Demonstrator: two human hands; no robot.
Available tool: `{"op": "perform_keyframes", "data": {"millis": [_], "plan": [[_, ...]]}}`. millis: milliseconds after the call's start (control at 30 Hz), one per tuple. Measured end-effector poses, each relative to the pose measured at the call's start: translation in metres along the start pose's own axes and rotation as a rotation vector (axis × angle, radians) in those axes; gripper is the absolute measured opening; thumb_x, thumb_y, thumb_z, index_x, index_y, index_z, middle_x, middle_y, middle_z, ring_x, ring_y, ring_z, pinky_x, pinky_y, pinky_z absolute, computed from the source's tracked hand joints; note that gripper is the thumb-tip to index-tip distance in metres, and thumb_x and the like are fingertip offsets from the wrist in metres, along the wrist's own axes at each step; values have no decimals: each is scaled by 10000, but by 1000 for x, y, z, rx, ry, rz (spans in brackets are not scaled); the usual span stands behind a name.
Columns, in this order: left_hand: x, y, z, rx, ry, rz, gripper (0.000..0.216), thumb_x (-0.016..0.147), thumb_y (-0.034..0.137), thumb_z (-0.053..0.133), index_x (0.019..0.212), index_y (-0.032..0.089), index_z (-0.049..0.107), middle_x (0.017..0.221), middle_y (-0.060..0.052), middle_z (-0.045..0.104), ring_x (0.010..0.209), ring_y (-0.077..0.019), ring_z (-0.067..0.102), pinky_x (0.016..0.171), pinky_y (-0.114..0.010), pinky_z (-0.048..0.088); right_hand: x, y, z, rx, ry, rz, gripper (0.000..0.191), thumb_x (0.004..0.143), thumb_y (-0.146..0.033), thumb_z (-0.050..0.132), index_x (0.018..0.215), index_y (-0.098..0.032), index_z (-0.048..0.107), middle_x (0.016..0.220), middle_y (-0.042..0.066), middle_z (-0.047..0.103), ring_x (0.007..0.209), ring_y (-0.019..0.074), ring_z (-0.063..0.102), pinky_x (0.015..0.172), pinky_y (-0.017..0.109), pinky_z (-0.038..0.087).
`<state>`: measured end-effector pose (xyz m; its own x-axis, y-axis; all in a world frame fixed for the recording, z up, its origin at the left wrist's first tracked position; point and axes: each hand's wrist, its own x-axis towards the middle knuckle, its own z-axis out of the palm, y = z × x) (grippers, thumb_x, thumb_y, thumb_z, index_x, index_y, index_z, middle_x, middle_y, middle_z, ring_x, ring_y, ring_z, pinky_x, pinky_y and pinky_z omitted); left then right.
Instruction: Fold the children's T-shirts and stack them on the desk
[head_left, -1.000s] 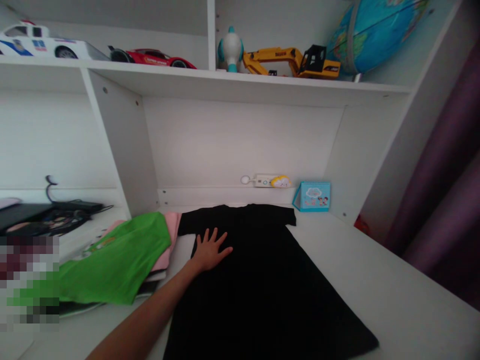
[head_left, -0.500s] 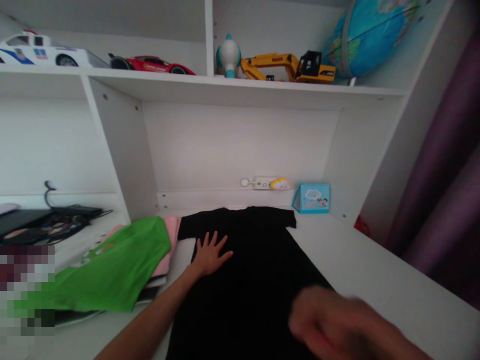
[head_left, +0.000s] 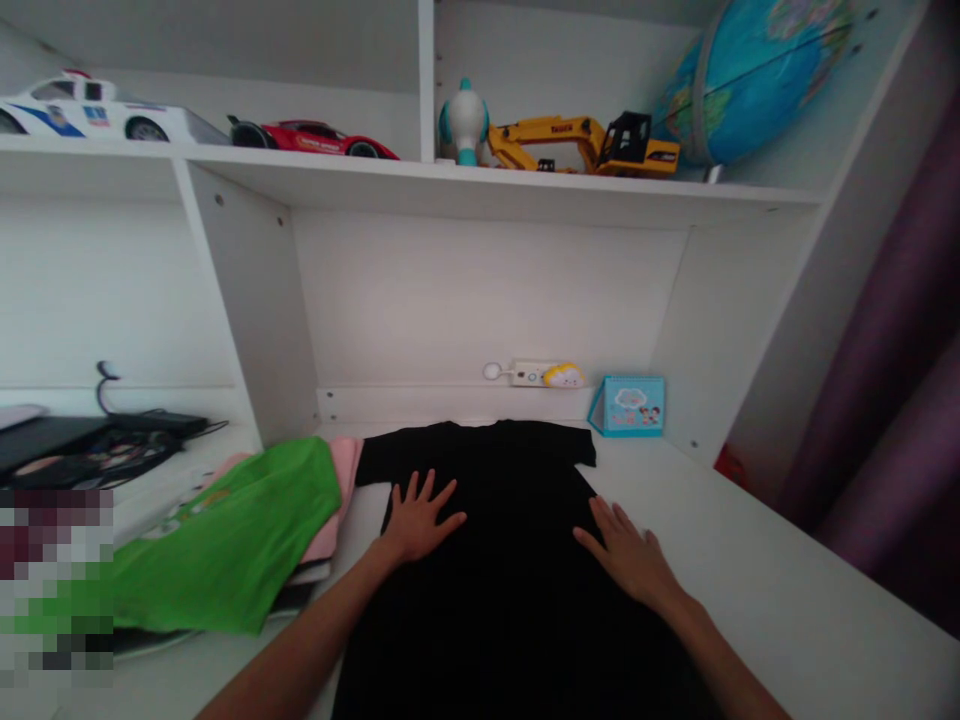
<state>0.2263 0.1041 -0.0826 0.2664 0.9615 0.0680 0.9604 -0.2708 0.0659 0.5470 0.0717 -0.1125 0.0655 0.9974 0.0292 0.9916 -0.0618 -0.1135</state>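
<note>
A black T-shirt (head_left: 502, 570) lies spread flat on the white desk (head_left: 780, 560), its sleeves and neckline toward the back panel. My left hand (head_left: 417, 515) rests open on the shirt's left side, just below the sleeve, with fingers spread. On the shirt's right edge lies my right hand (head_left: 626, 550), open and palm down, its fingers pointing up and left. Neither hand grips the fabric. The lower end of the shirt runs out of view at the bottom.
Left of the shirt is a pile of clothes with a green garment (head_left: 225, 550) on top and a pink one (head_left: 343, 480) under it. A small blue calendar (head_left: 632, 406) stands at the back right, beside a power strip (head_left: 529, 373). Toys and a globe (head_left: 750, 85) fill the shelf above.
My right hand, blurred and closed near the lower right before, has moved up and now lies open on the shirt's right edge. The left hand stays in place.
</note>
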Motion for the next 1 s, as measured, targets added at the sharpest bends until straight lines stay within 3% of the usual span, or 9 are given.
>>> {"op": "perform_keyframes", "data": {"millis": [200, 333, 567, 733, 1000], "plan": [[-4, -2, -6, -26, -51, -13, 749, 708, 750, 171, 1342, 352, 193, 1425, -90, 153, 1269, -391, 93, 948, -583, 116, -2, 7, -3, -30, -1, 55, 667, 828, -542, 189, 1362, -143, 168, 1419, 26, 157, 1295, 246, 106, 976, 535, 225], [3, -3, -11, -29, -86, -29, 758, 708, 748, 172, 1332, 325, 253, 1401, -115, 231, 1251, -412, 153, 915, -616, 148, -4, 7, -1, -41, -5, 61, 633, 839, -498, 194, 1359, -137, 182, 1420, 39, 158, 1296, 241, 101, 975, 521, 237], [49, 4, -4, -26, 48, -113, 721, 781, 658, 140, 1357, 230, 207, 1411, -142, 187, 1275, -367, 106, 937, -587, 154, -5, 2, 1, -47, 8, 50, 611, 844, -468, 194, 1350, -126, 216, 1415, 59, 177, 1291, 244, 131, 964, 523, 255], [71, 6, 8, -54, 40, -250, 789, 741, 706, 130, 1351, 218, 234, 1397, -191, 192, 1261, -407, 112, 906, -634, 123, -5, 0, -1, -35, 13, 55, 604, 851, -461, 186, 1349, -122, 216, 1416, 59, 171, 1290, 251, 128, 963, 521, 257], [64, 34, 11, -92, -55, -25, 811, 685, 764, 159, 1360, 319, 100, 1434, -108, 94, 1267, -413, 39, 890, -664, 101, -4, -3, -2, -63, 7, 67, 569, 859, -439, 214, 1350, -150, 216, 1416, 57, 176, 1290, 256, 123, 954, 524, 258]]}}
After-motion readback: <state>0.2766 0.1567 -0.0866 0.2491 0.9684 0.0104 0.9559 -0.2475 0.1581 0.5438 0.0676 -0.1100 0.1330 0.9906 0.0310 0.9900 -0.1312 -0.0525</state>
